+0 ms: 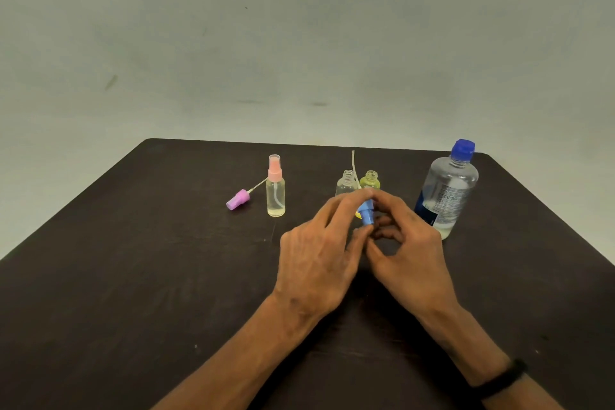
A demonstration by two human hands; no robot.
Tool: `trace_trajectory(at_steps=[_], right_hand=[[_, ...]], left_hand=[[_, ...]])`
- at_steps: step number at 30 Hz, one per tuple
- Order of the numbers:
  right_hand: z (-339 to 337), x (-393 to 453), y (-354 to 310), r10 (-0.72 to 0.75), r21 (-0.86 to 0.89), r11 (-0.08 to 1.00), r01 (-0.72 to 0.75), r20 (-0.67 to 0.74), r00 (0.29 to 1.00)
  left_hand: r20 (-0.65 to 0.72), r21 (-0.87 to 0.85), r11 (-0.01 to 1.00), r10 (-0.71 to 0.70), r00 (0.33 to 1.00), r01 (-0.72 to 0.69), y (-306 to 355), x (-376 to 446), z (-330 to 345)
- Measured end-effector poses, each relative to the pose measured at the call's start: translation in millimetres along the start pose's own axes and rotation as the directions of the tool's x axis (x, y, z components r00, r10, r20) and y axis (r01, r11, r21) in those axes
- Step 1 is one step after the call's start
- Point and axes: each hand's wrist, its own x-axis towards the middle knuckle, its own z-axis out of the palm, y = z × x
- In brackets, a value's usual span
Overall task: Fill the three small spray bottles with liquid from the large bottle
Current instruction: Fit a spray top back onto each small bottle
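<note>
Both hands meet at the table's middle around a blue spray head [366, 212], whose thin dip tube [354, 170] points up and away. My left hand [319, 253] pinches the head from the left, and my right hand [406, 243] pinches it from the right. Just behind them stand two uncapped small bottles, a clear one [346, 183] and a yellow one [371, 180]. A third small bottle [276, 191] with a pink spray head and clear cap stands to the left, liquid in its bottom. The large bottle [447, 190] with a blue cap stands at the right.
A purple spray head [238, 200] with its tube lies on the dark table [133, 260], left of the pink-topped bottle. A plain pale wall rises behind the table's far edge. A black band circles my right wrist [502, 379].
</note>
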Motion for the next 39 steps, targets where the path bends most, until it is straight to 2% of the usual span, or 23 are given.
trace_trajectory(at_steps=[3,6,10,17,19,22,24,26,30,32,39], right_hand=[[1.9,0.6,-3.9,0.111,0.205,0.973,-0.108,-0.002,0.994],[2.1,2.7,-7.0,0.231,0.428,0.879,-0.209,0.0,0.973],[-2.8,6.2,-11.2,0.354,0.56,0.775,-0.293,0.0,0.935],[-5.2,8.3,-5.9,0.438,0.682,0.643,-0.348,0.045,0.898],[-7.2,9.6,-4.4,0.467,0.705,0.618,-0.348,0.028,0.884],[-12.2,12.6,-2.1,0.512,0.753,0.555,-0.352,0.025,0.859],[-15.0,15.0,-2.5,0.531,0.806,0.474,-0.354,0.058,0.845],[-17.7,17.4,-3.4,0.536,0.85,0.389,-0.356,0.106,0.838],[-23.5,19.7,-6.2,0.544,0.897,0.231,-0.378,0.203,0.814],[-26.9,20.7,-6.3,0.544,0.905,0.188,-0.381,0.227,0.808],[-30.2,21.8,-10.5,0.524,0.904,0.173,-0.392,0.252,0.813]], left_hand=[[-0.04,-0.009,0.999,-0.041,0.998,0.04,-4.1,1.2,1.4],[-0.056,-0.025,0.998,-0.052,0.997,0.05,-8.4,1.9,3.4],[-0.052,-0.06,0.998,-0.024,0.998,0.021,-6.4,0.1,1.9],[-0.007,-0.089,0.996,-0.02,1.0,0.02,-7.5,-3.2,5.0],[-0.006,-0.088,0.99,-0.116,0.993,0.115,-10.8,-1.9,7.2],[-0.018,-0.149,0.939,-0.315,0.949,0.309,-20.1,2.0,15.1],[0.054,-0.231,0.879,-0.416,0.908,0.417,-26.8,5.8,22.0],[0.134,-0.248,0.842,-0.461,0.877,0.48,-32.7,10.6,30.2],[0.162,-0.201,0.848,-0.464,0.871,0.49,-36.6,20.8,48.0],[0.18,-0.181,0.851,-0.464,0.867,0.493,-37.0,25.5,51.9],[0.265,-0.106,0.873,-0.436,0.86,0.476,-37.7,26.9,51.3]])
